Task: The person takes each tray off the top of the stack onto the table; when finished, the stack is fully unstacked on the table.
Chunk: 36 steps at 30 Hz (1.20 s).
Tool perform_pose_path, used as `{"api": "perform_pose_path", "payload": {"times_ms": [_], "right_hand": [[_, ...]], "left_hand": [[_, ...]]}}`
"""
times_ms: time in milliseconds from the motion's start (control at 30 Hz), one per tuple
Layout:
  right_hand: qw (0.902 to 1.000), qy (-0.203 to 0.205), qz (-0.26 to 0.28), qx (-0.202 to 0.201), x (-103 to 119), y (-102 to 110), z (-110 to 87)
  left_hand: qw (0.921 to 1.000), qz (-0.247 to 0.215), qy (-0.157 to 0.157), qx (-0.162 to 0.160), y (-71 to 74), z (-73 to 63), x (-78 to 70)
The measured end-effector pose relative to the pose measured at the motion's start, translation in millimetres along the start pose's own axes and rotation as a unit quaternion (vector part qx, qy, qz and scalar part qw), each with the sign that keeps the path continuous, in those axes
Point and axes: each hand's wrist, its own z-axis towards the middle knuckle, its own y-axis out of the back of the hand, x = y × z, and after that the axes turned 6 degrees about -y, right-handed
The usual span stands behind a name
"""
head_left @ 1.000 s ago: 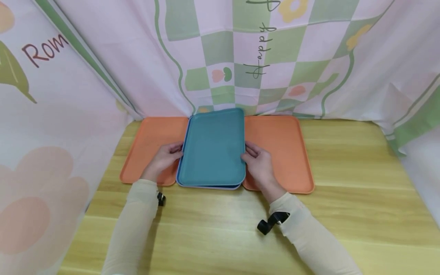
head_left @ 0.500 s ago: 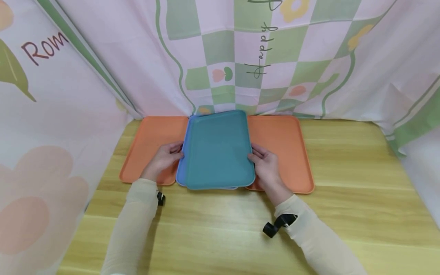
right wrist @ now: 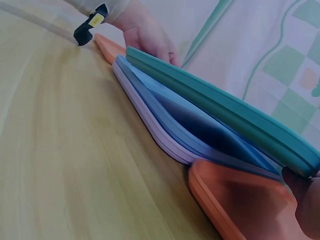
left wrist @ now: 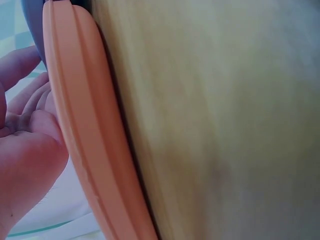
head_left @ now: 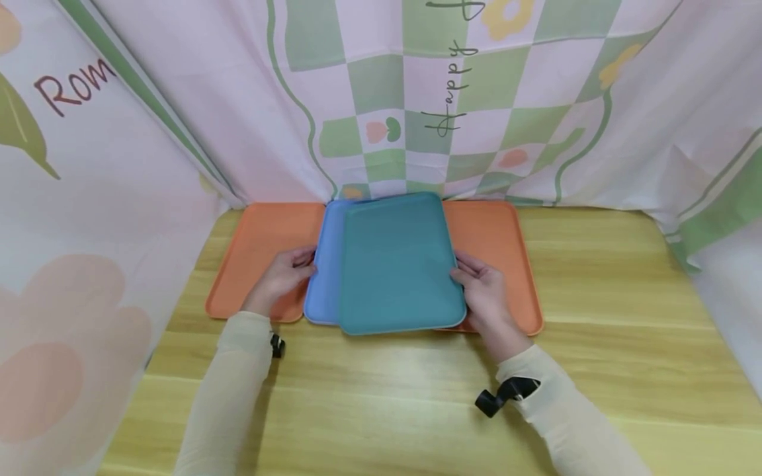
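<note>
My right hand (head_left: 489,299) grips the right rim of a teal tray (head_left: 400,271). That tray is raised at an angle, and the right wrist view shows a gap beneath it. Under it sits a blue tray (head_left: 325,284), whose left strip shows. A lilac tray (right wrist: 145,114) lies below the blue one. My left hand (head_left: 278,280) pinches the blue tray's left rim, its thumb at the edge. Whether those fingers also reach the lilac tray is hidden. Beneath my left hand is an orange tray (head_left: 262,241).
Another orange tray (head_left: 491,235) lies on the right, partly covered by the teal tray and my right hand. The wooden table (head_left: 369,396) extends in front and to the right. A patterned curtain (head_left: 381,86) hangs behind the trays.
The teal tray has slid right, off the blue tray's left part and over the right orange tray. My right hand has moved right with it. My left hand has stayed in place.
</note>
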Motion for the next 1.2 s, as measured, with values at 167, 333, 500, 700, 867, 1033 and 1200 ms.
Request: {"api": "perform_pose_path", "payload": {"times_ms": [167, 333, 500, 700, 867, 1033, 1200], "right_hand": [[0.9998, 0.002, -0.014, -0.015, 7.7, 19.2, -3.1], [0.9991, 0.007, -0.007, -0.040, 15.2, 40.4, -6.1], [0.9983, 0.012, 0.025, -0.052, 18.0, 64.8, -7.0], [0.9960, 0.015, 0.069, -0.055, 20.3, 95.3, -9.2], [0.9925, 0.025, 0.113, -0.040, 21.2, 121.7, -12.4], [0.9906, 0.040, 0.127, -0.033, 22.0, 147.3, -14.6], [0.9919, 0.039, 0.116, -0.032, 23.0, 171.3, -15.7]], "left_hand": [[1.0000, 0.002, 0.006, 0.000, -0.9, -1.4, -1.9], [0.9999, -0.003, 0.013, -0.001, 0.0, -2.8, -2.8], [0.9998, -0.003, 0.022, -0.002, -0.2, -2.3, -1.8], [0.9997, -0.001, 0.025, -0.003, -1.1, -0.7, -0.5], [0.9995, 0.002, 0.030, -0.003, -1.1, -0.8, -0.9], [0.9997, -0.001, 0.024, -0.003, -1.1, -0.9, -1.1], [0.9996, 0.000, 0.027, -0.002, -1.5, -1.6, -2.0]]}}
